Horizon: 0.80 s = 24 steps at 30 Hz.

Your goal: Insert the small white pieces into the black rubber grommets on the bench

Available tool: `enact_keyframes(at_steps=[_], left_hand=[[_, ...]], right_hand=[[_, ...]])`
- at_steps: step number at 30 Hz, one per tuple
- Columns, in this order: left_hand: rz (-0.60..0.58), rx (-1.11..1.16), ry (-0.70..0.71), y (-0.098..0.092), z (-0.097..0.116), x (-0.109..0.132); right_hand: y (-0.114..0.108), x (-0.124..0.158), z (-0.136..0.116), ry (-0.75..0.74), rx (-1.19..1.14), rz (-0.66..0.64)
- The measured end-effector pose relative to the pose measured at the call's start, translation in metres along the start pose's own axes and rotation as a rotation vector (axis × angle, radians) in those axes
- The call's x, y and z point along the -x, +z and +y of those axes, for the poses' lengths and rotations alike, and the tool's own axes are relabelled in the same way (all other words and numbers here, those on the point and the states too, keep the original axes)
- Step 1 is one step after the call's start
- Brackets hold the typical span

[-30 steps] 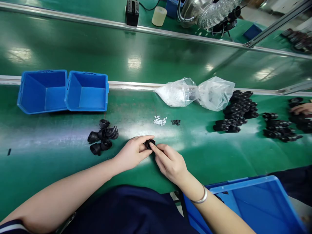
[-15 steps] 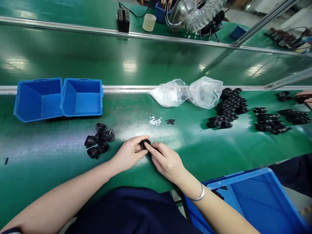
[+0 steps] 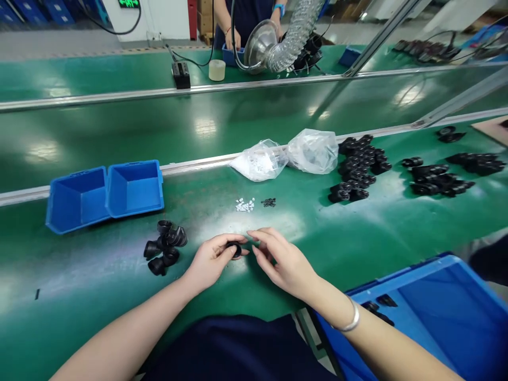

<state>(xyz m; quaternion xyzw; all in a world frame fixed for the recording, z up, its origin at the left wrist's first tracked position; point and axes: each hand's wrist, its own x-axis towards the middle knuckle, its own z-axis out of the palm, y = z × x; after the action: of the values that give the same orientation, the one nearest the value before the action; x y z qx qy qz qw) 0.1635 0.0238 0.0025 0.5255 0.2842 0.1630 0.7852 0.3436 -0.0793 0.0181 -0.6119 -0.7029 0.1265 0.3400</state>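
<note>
My left hand (image 3: 212, 260) grips a short black pipe fitting (image 3: 237, 250), its round opening turned to the right. Just right of it, my right hand (image 3: 280, 259) is held with fingers apart and nothing visible between them. Beyond the hands lie a small pile of white pieces (image 3: 244, 205) and a small pile of tiny black pieces (image 3: 269, 202). To the left of my left hand, several black elbow-shaped fittings (image 3: 166, 246) sit in a loose cluster on the green table (image 3: 222, 307).
Two blue bins (image 3: 135, 189) stand at the left. Clear plastic bags (image 3: 260, 161) lie along the metal rail, beside many black fittings (image 3: 357, 169). A large blue crate (image 3: 432, 317) holding some black parts is at lower right. Across the bench, a person (image 3: 254, 21) works near a ducted metal hood (image 3: 260, 47).
My right hand has drawn back from the fitting's opening, and its fingers have spread. The fitting has turned in my left hand. The camera view has tilted up and rotated.
</note>
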Motion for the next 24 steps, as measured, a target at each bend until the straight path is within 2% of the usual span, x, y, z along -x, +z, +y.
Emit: enact_keyframes(at_steps=[6,11,14,16,18,19,22,24], left_hand=[[-0.040,-0.044,0.060,0.001,-0.006,0.001],[-0.020,-0.214,0.087,0.004,-0.006,0.007],[-0.090,-0.299,0.097,0.006,-0.004,0.010],[-0.143,-0.377,0.096,0.008,-0.003,0.012],[-0.130,-0.560,0.143,0.007,-0.002,0.014],[-0.083,-0.707,0.212,0.004,-0.002,0.014],[0.178,-1.233,0.459,-0.010,0.003,0.008],[0.314,-1.536,0.505,-0.020,0.011,0.002]], right_hand=[[0.000,0.002,-0.003,-0.077,0.049,-0.162],[0.014,0.001,-0.004,-0.231,0.216,-0.105],[0.015,0.002,-0.006,-0.314,0.279,-0.129],[0.009,0.006,-0.004,-0.305,0.251,-0.160],[-0.003,0.013,0.006,-0.181,0.176,-0.133],[-0.012,0.018,0.015,-0.064,0.145,-0.090],[-0.054,0.042,0.058,0.459,0.131,0.116],[-0.090,0.064,0.093,0.826,0.130,0.257]])
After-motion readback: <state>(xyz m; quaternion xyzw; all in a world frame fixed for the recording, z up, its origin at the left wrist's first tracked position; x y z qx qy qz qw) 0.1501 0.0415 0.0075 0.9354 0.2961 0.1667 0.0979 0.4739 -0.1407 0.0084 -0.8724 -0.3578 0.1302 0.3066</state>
